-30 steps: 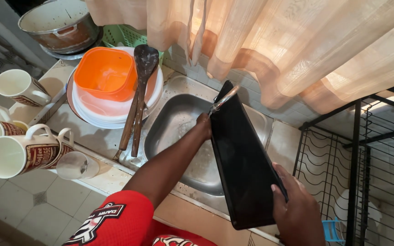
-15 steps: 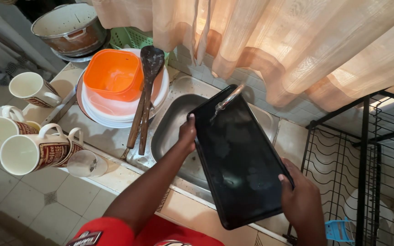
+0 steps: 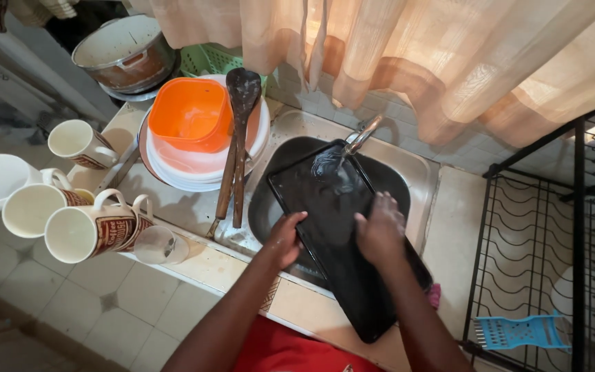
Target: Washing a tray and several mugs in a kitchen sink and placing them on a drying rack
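A black rectangular baking tray (image 3: pixel 342 255) lies tilted across the steel sink (image 3: pixel 421 169), its far end under the running tap (image 3: pixel 363 134). Water splashes onto its upper part. My left hand (image 3: pixel 284 238) grips the tray's left edge. My right hand (image 3: pixel 380 231) rests flat on the tray's inner surface, fingers spread toward the water.
Left of the sink stand stacked white plates (image 3: pixel 194 165) with an orange bowl (image 3: pixel 191 114) and wooden spoons (image 3: pixel 237 138). Several mugs (image 3: pixel 87 227) hang off the counter's left edge. A metal pot (image 3: pixel 125 52) sits behind. A black wire rack (image 3: pixel 552 241) with a blue grater (image 3: pixel 514 331) stands on the right.
The tray has been lowered from nearly upright to lying flat over the sink under the water. My right hand moved from its lower corner onto its surface.
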